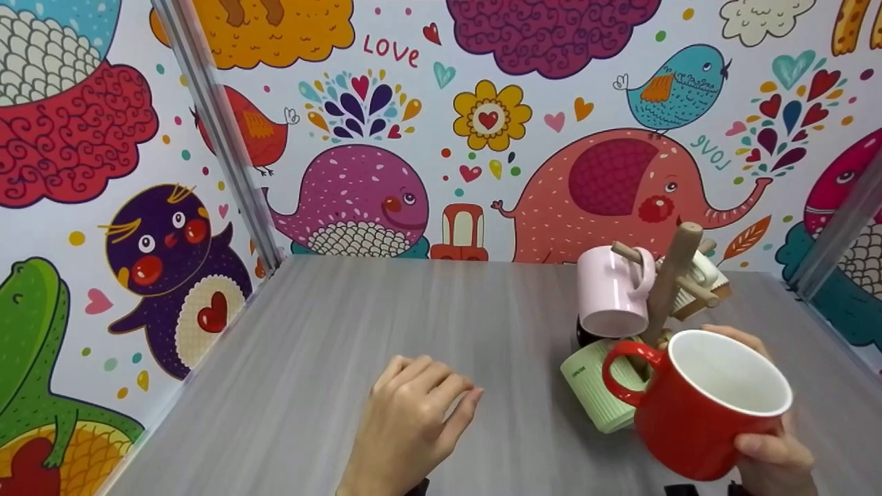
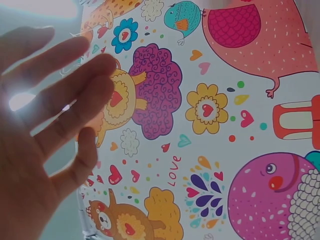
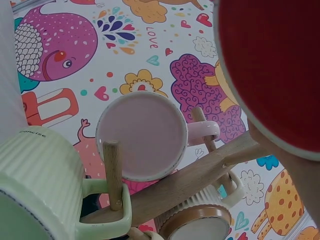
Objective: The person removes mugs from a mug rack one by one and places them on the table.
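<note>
My right hand (image 1: 778, 448) grips a red mug (image 1: 696, 413) with a white inside, holding it by the body; the mug tilts and its handle points left. Just behind it stands a wooden mug tree (image 1: 674, 275). From its pegs hang a pink mug (image 1: 612, 293), a ribbed green mug (image 1: 601, 386) and a cream mug with a brown base (image 3: 195, 215). In the right wrist view the red mug's underside (image 3: 275, 70) fills the upper right. My left hand (image 1: 417, 417) is over the table's middle, holding nothing, its fingers loosely bent.
The grey wood-grain table (image 1: 441, 310) meets a white wall (image 1: 413, 89) printed with cartoon animals. Metal corner posts (image 1: 227, 131) join the side panels to the back wall. The mug tree stands on the right half of the table.
</note>
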`<state>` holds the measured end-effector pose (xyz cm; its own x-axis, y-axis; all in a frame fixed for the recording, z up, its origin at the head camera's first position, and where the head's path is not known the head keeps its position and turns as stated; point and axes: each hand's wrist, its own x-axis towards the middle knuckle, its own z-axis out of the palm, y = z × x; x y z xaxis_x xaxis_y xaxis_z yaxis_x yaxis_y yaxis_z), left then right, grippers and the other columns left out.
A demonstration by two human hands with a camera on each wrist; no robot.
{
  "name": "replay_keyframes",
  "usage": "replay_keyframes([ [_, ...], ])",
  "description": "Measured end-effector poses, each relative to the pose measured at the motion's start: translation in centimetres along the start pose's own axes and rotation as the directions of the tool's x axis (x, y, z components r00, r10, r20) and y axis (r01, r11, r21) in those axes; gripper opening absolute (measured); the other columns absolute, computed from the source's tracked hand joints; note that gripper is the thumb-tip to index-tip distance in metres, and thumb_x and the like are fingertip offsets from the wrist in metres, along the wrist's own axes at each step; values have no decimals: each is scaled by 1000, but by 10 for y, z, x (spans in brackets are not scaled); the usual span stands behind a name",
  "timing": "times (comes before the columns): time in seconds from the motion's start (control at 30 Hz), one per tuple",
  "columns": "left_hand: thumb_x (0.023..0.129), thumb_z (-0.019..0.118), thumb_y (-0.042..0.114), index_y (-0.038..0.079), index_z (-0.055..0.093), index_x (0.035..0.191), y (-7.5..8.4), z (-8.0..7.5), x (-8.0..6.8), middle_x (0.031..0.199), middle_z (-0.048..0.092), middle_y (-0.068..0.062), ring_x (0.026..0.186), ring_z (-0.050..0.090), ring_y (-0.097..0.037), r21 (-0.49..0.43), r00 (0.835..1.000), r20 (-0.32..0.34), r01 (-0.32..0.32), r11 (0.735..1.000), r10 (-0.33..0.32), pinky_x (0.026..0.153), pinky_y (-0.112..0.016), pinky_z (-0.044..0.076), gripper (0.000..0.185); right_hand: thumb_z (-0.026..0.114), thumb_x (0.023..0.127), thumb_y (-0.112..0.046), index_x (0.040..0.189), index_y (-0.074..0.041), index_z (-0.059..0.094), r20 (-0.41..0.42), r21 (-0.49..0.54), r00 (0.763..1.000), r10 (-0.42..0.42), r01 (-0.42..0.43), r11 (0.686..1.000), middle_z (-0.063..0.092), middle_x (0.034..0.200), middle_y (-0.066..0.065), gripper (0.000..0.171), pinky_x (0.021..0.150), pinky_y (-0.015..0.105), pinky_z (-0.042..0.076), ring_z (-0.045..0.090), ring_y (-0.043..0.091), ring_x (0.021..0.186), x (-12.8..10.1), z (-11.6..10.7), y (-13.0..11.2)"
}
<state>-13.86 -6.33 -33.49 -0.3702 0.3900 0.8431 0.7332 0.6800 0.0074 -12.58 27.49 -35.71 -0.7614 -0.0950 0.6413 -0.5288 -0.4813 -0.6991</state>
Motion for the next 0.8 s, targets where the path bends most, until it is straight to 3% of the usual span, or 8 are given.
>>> replay_keyframes([
  [0.2, 78, 71, 21, 19, 65, 70, 1, 0, 0, 68, 58, 10, 61, 48, -6, -6, 1000, 1, -1, 1000, 1, 61, -25, 40, 10, 43, 70, 10, 134, 3, 26, 58, -33, 998, 1, 1, 999, 47, 125, 20, 67, 80, 37, 49, 54, 29, 104, 3, 3, -1],
  [0.4, 77, 71, 19, 19, 65, 71, 0, -1, 0, 68, 58, 10, 61, 48, -6, -4, 1000, -6, -15, 1000, 15, 62, -26, 41, 9, 40, 68, 10, 135, 7, 21, 117, 1, 992, -38, 38, 999, 46, 125, 23, 70, 82, 36, 48, 53, 32, 104, 4, 5, 0],
  [0.53, 77, 71, 19, 19, 65, 71, 1, 2, -1, 68, 58, 10, 61, 48, -6, -14, 1000, -4, -15, 1000, 15, 61, -26, 41, 9, 39, 66, 11, 135, 7, 21, 115, -21, 993, -31, 34, 999, 47, 125, 23, 72, 81, 36, 48, 54, 32, 103, 4, 6, 1],
  [0.63, 78, 70, 21, 20, 66, 72, 6, 10, 0, 69, 58, 10, 62, 50, -6, -46, 999, 32, -10, 999, 11, 61, -25, 40, 7, 39, 66, 10, 134, 7, 21, 85, -75, 996, -6, 12, 997, 47, 123, 22, 71, 80, 36, 49, 55, 31, 102, 2, 7, 2],
  [0.8, 83, 65, 26, 20, 67, 78, 16, 24, 3, 73, 59, 11, 66, 51, -4, -121, 988, 151, -18, 993, 36, 61, -19, 37, 8, 43, 62, 9, 133, 8, 22, 42, -218, 998, 45, -35, 975, 48, 120, 22, 74, 78, 36, 50, 55, 30, 99, 2, 11, 4],
])
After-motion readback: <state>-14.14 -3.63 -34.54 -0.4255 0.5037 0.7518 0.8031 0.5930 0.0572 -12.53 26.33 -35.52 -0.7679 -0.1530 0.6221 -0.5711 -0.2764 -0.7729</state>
